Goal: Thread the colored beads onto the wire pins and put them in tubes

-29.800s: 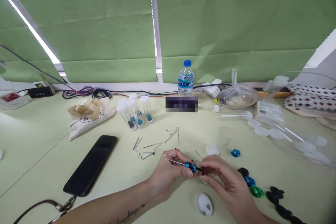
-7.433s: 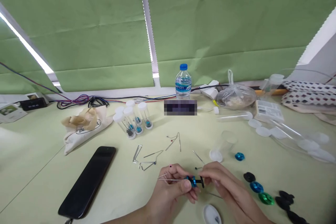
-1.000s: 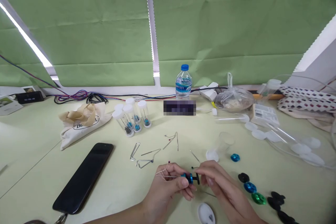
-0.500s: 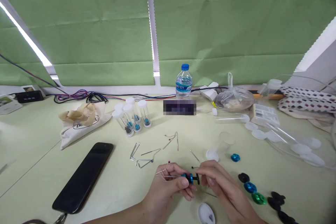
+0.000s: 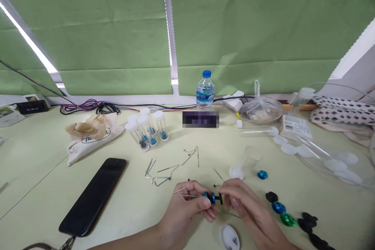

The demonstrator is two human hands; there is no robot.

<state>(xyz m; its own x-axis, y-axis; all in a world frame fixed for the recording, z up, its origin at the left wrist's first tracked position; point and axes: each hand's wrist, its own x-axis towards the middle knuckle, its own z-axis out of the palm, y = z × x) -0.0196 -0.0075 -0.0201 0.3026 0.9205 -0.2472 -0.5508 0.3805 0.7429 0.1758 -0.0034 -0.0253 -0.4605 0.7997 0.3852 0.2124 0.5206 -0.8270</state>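
My left hand (image 5: 187,207) is closed, its thumb and fingers pinching a small blue and black spool-shaped part (image 5: 213,198) that lies sideways. A thin metal wire runs leftward from the part across my left fingers. At the part's right end is a black disc, which the bent fingertips of my right hand (image 5: 244,203) touch at its rim. My right thumb is mostly hidden. Just below the hands is a small white dish (image 5: 230,237) with tiny dark pieces in it. Bent wires (image 5: 165,179) and L-shaped hex keys (image 5: 150,168) lie beyond my left hand.
Blue, green and black discs (image 5: 288,220) lie to the right. Capped clear tubes (image 5: 152,129) stand at the back left, near a cloth pouch (image 5: 93,134) and a phone (image 5: 93,195). A water bottle (image 5: 205,91) stands behind; white caps (image 5: 336,166) and an open tube (image 5: 252,156) are farther right.
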